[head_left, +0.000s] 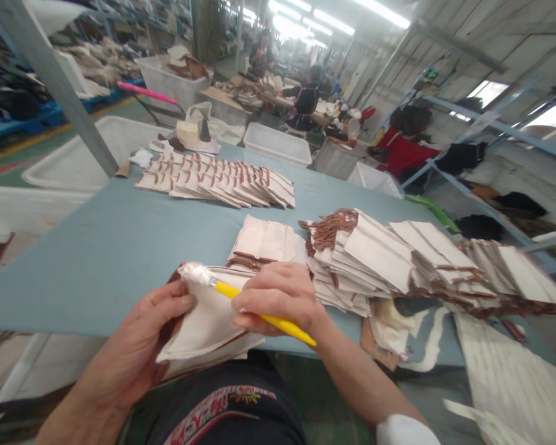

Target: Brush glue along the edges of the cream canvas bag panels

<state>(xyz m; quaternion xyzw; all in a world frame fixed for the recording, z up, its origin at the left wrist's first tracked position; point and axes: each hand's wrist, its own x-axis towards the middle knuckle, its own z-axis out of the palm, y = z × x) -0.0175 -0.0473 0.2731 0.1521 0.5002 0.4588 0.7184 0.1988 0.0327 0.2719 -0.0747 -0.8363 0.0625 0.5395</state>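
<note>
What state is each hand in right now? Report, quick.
Left hand: closed, gripping a cream fabric piece with brown edging.
Right hand: closed around a slim yellow-handled, white-tipped brush.

The brush (294, 330) has a bright yellow handle, a silvery ferrule and white bristles. The fabric piece (208, 318) is cream, trimmed with reddish brown. That cream-and-brown pairing repeats in the fanned row (213, 179), where brown edges form broken stripes, and in the stacked pieces (377, 244). The desk (97, 253) is plain grey-blue. The dark garment (273, 417) carries red lettering and a yellow sunburst motif. Beyond, a rail (148, 93) shows hot pink, a cloth (405, 151) red, a tub (278, 142) whitish.
</note>
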